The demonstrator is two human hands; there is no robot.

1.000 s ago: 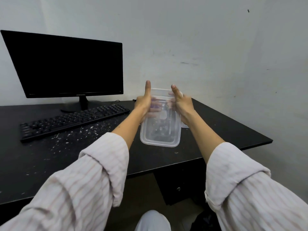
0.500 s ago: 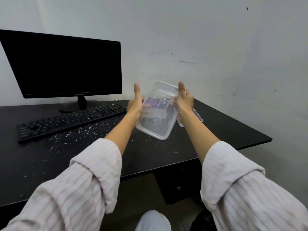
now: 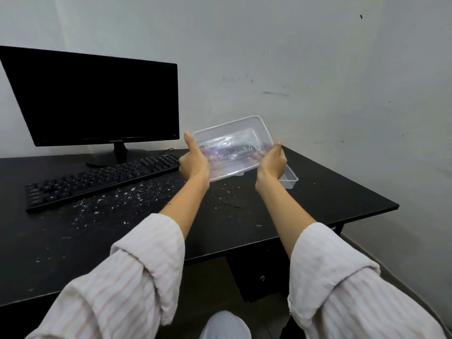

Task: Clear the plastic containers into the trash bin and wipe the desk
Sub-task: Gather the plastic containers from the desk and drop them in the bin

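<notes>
Desk (image 3: 318, 204) runs L to R, back edge against the wall (image 3: 293, 57), R end near the side wall. Monitor (image 3: 97, 99) stands at back L of desk; keyboard (image 3: 102, 182) lies just in front of it, angled, R end further back. Crumbs (image 3: 127, 199) scattered on desk in front of keyboard, toward the middle. Container (image 3: 232, 145) held above desk, R of monitor & keyboard, tilted, between left hand (image 3: 194, 162) on its L end and right hand (image 3: 271, 162) on its R end. 2nd container (image 3: 289, 178) sits on desk just behind/R of right hand, partly hidden by it. Drawer unit (image 3: 259, 272) under desk, R side.
</notes>
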